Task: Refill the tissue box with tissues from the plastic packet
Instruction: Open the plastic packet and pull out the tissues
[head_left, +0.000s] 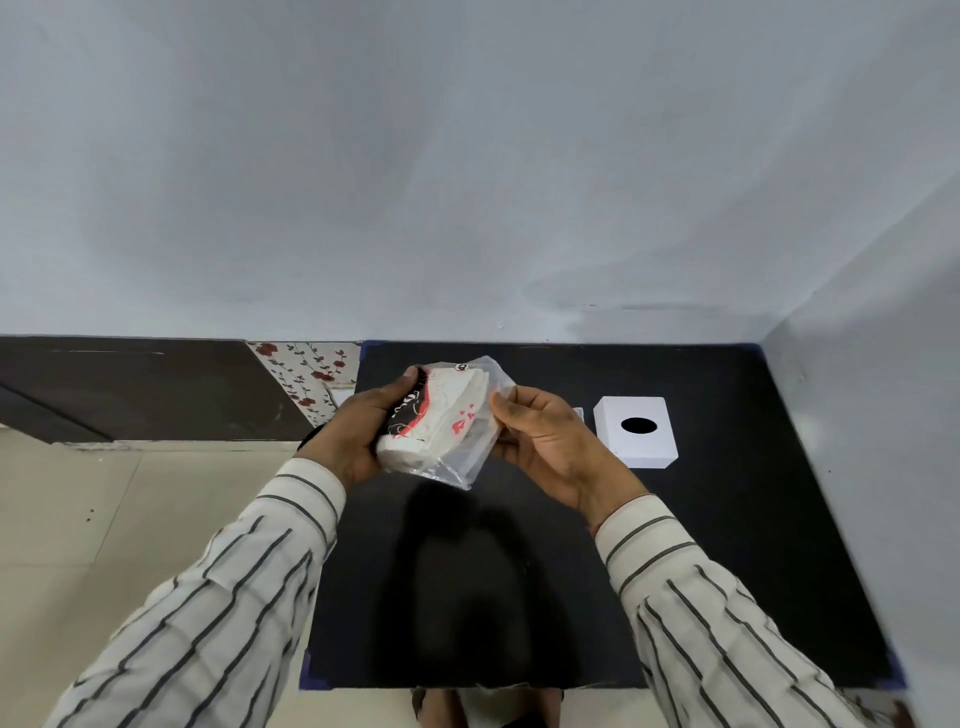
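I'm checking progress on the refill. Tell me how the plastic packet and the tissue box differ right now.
The plastic packet is held in the air between the left hand and right hand; the tissue box sits untouched on the black table. The packet is crinkly, clear and printed red and black; the box is rigid, plain white, with a dark oval opening.

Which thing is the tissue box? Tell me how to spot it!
Look at the black table. Right of the right hand, near the wall corner, sits the tissue box. It is plain white with a black oval hole on top, unlike the crinkly packet with red hearts.
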